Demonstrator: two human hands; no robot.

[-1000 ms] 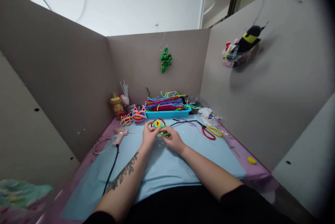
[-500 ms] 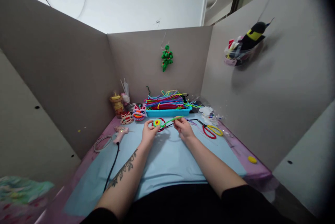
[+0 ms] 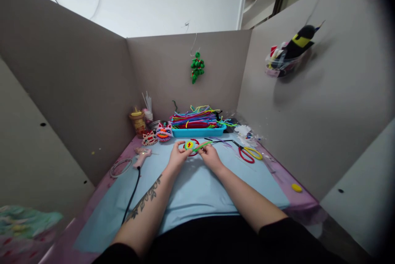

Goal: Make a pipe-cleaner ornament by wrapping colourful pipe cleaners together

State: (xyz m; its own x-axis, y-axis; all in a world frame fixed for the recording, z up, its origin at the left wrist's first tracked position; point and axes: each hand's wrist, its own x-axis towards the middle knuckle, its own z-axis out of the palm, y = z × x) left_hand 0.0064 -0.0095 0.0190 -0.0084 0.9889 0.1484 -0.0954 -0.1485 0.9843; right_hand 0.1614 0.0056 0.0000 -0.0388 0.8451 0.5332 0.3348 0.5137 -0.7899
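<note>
Round piece (image 3: 189, 145) held up over the middle of the blue mat (image 3: 197, 190), yellow at its centre with a red mark; gripped at its left and near edge between the thumb and fingers of the left hand (image 3: 179, 155). Green strip (image 3: 204, 146) pinched in the fingertips of the right hand (image 3: 210, 156), slanted from the round piece up to the right; whether the two are joined cannot be told. Red strip (image 3: 194, 140) seen curved round the far side of the round piece. Desk (image 3: 282, 179) covered in pink beneath the mat. To the right of the hands, scissors (image 3: 249, 154) laid with red and yellow handles, purple strips (image 3: 226, 145) just beside. To the left, pink glue gun (image 3: 142, 157) laid down, cord run toward the near side. At the far side, blue tray (image 3: 199, 133) heaped with coloured stems (image 3: 197, 120); two lion heads (image 3: 163, 133) set just left of it, a lidded cup (image 3: 138, 124) farther left. Yellow lid (image 3: 296, 188) placed near the right edge. Green ornament (image 3: 196, 67) hung on the far panel (image 3: 160, 74).
</note>
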